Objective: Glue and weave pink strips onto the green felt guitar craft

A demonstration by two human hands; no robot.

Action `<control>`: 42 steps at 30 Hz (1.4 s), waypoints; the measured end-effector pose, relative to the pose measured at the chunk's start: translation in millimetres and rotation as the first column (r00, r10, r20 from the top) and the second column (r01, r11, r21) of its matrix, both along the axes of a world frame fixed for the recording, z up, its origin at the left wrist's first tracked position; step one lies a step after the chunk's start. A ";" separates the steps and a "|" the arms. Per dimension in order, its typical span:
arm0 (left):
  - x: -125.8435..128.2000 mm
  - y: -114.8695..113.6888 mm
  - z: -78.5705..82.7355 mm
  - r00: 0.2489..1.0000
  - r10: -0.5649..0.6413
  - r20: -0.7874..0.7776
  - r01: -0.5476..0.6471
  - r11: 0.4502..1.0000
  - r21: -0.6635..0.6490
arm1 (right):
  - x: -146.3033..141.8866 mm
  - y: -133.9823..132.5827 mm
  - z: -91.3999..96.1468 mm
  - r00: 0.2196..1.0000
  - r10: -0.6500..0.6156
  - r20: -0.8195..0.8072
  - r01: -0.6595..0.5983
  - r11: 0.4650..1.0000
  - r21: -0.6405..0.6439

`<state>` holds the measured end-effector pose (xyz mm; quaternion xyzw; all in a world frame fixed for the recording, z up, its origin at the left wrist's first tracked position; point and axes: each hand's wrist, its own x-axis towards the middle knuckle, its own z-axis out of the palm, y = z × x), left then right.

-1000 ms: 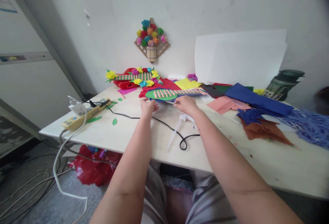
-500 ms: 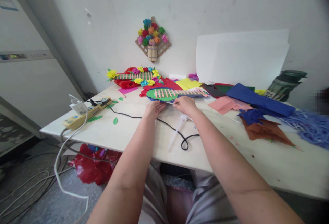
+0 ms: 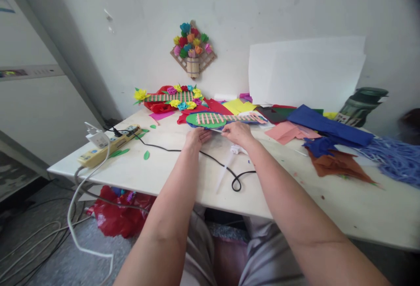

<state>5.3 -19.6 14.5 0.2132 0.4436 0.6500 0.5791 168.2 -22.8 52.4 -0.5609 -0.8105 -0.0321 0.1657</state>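
A guitar-shaped paper craft [image 3: 210,120] lies near the middle of the table, its rounded green body crossed by woven pink strips and edged in blue. My left hand [image 3: 198,137] rests at the near edge of the body, its visible fingers stretched out and pointing right; its thumb is hard to see. Just right of it, my right hand [image 3: 239,132] is closed in a pinch at the same edge. A thin pale strip [image 3: 215,130] runs between the hands to the right fingertips. Below the right hand lies a white glue gun [image 3: 236,149] with a clear glue stick [image 3: 224,173].
A black cord [image 3: 211,158] loops across the table from a yellow power strip [image 3: 111,146]. Loose green leaves [image 3: 146,155] lie at left. Behind is a finished flowered craft [image 3: 170,97]. Coloured papers [image 3: 328,124], a dark green bottle [image 3: 364,106] and blue shredded strands [image 3: 390,161] are at right.
The whole view has shifted slightly with the head. Both hands stay at the craft's near edge, with almost no visible movement.
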 end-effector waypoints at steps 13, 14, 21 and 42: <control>-3.7 4.6 0.0 0.999 -0.016 0.030 0.017 0.998 -0.054 | 4.3 4.7 -2.4 1.000 -0.009 -0.020 0.008 0.999 -0.048; -3.7 4.7 0.1 0.999 -0.018 0.031 0.020 0.998 -0.054 | 3.8 4.9 -3.2 1.000 -0.011 -0.019 0.010 0.999 -0.050; -11.2 -3.9 4.0 0.983 -0.080 -0.163 0.065 0.993 -0.098 | 2.1 4.3 -3.7 1.000 -0.002 -0.008 0.001 1.000 -0.026; -35.8 2.0 1.2 0.188 0.308 -0.933 0.210 0.915 0.345 | -4.0 -2.6 -8.6 0.998 0.047 0.044 -0.047 0.999 0.005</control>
